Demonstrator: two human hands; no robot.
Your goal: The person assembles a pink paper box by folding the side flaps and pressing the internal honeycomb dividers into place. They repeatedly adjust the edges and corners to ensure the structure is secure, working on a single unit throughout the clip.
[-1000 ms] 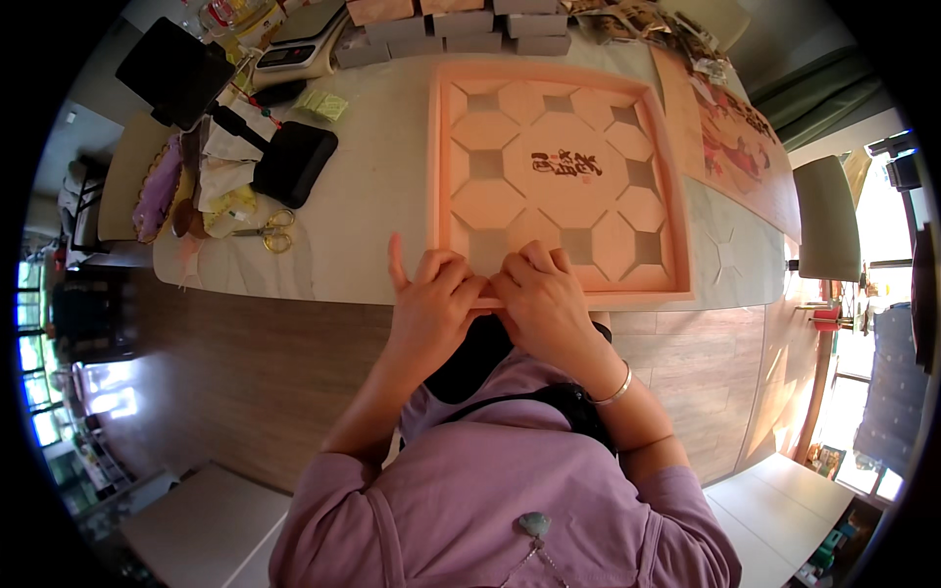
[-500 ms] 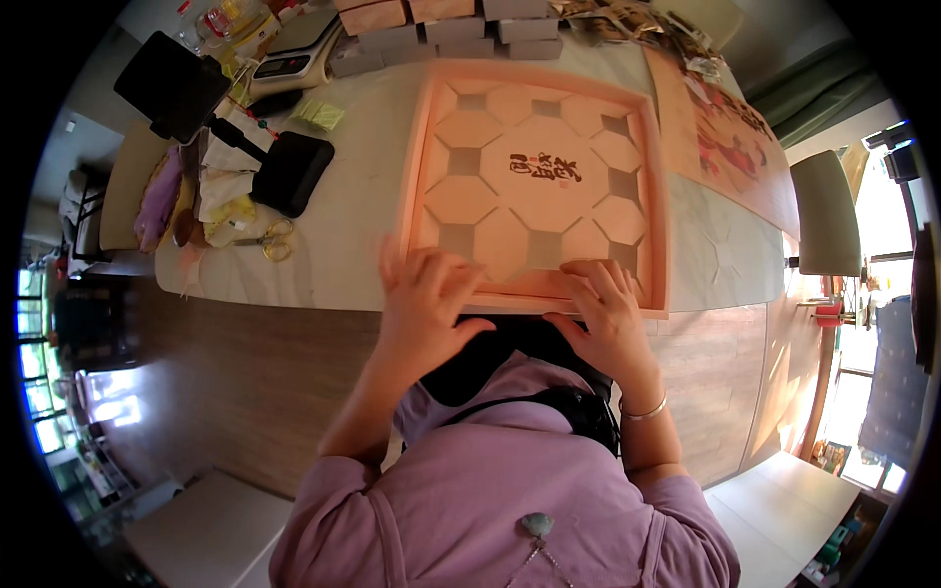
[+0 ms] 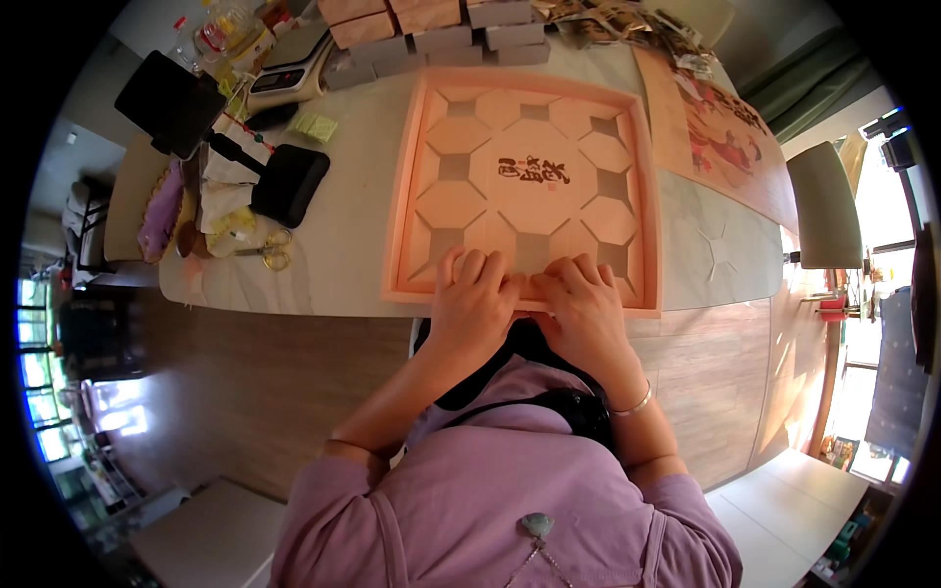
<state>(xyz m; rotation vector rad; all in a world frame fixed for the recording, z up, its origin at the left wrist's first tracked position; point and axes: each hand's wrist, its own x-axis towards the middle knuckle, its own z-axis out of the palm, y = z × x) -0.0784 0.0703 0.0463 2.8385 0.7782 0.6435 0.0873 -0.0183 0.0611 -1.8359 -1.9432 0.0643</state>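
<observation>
A shallow, square, peach-coloured box (image 3: 394, 225) lies on the table in front of me. Inside it sits a peach insert (image 3: 529, 167) with octagonal panels, grey square openings between them, and dark lettering at its centre. My left hand (image 3: 477, 297) has its fingers bent over the middle of the near wall, the thumb toward me. Close beside it, my right hand (image 3: 585, 299) pinches the same wall, fingers inside and thumb outside. The hands hide part of that wall and the insert's near edge.
Left of the box are a black stand (image 3: 291, 184), gold-handled scissors (image 3: 277, 250) and a kitchen scale (image 3: 284, 83). Grey and peach small boxes (image 3: 446, 44) are stacked behind. A printed peach sheet (image 3: 676, 147) lies at right, near dark packets (image 3: 627, 24).
My left hand has come right and closed on the near wall. The right hand has shifted slightly left, nearer the left one. The box sits slightly further left in view.
</observation>
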